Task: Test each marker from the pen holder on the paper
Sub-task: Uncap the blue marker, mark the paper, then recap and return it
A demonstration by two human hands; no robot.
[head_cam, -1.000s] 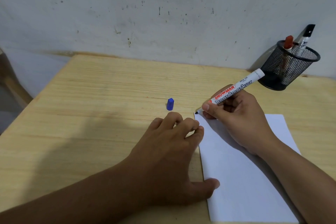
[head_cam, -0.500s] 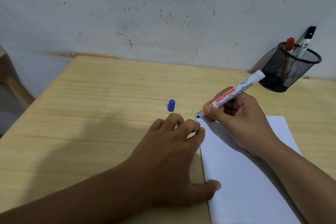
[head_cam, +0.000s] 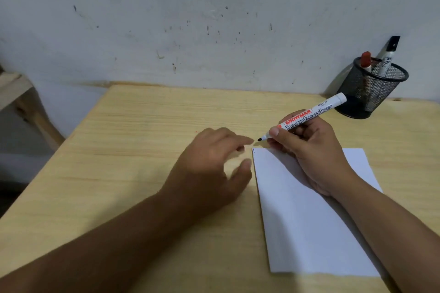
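Note:
My right hand (head_cam: 307, 150) grips a white uncapped board marker (head_cam: 309, 114), its dark tip raised just above the top left corner of the white paper (head_cam: 309, 226). A short dark stroke marks that corner. My left hand (head_cam: 212, 169) hovers left of the paper, fingers spread and blurred, over the spot where the blue cap lay; the cap is hidden. A black mesh pen holder (head_cam: 371, 93) stands at the back right with a red-capped marker (head_cam: 366, 59) and a black-capped marker (head_cam: 389, 54) in it.
The wooden table (head_cam: 142, 140) stands against a scuffed white wall. A wooden chair or frame (head_cam: 21, 102) sits beyond the table's left edge.
The marker tip has lifted off the paper, leaving a small stroke. My left hand has left the paper's edge and moved up over the blue cap, which it now hides.

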